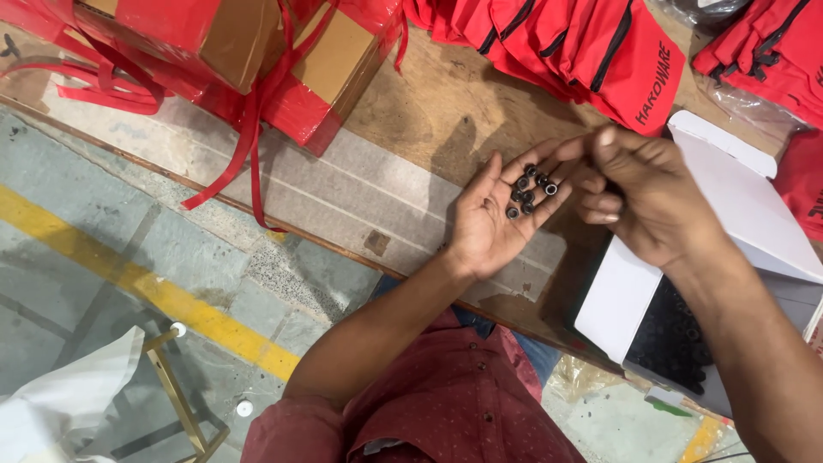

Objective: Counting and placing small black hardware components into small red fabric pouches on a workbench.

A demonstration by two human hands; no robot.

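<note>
- Head view: the left hand (495, 214) lies palm up over the edge of the wooden table (446, 111), fingers spread wide and pointing up and to the right, toward the other hand.
- On its fingers rests a small heap of black nuts (531, 190); the heap's long axis runs along the fingers, from lower left to upper right.
- The nuts are small, dark and ring-shaped; one near the right end of the heap shows a pale centre, its hole facing the camera. Which way the others face is hard to tell at this size.
- The right hand (643, 197) comes in from the right, back toward the camera, fingers curled narrow with the tips meeting just beside the heap; it may be pinching a nut, but the fingers hide this.
- Under the right wrist stands an open white box (617, 300), lid flap raised, with a dark mass of similar black pieces inside.
- At the far side of the table lie red pouches (591, 43) with black zips, and to the left red-wrapped cardboard boxes (257, 51) with red straps hanging over the edge.
- The person wears a dark red shirt (446, 403); below is a stone floor with a yellow stripe (146, 283).
</note>
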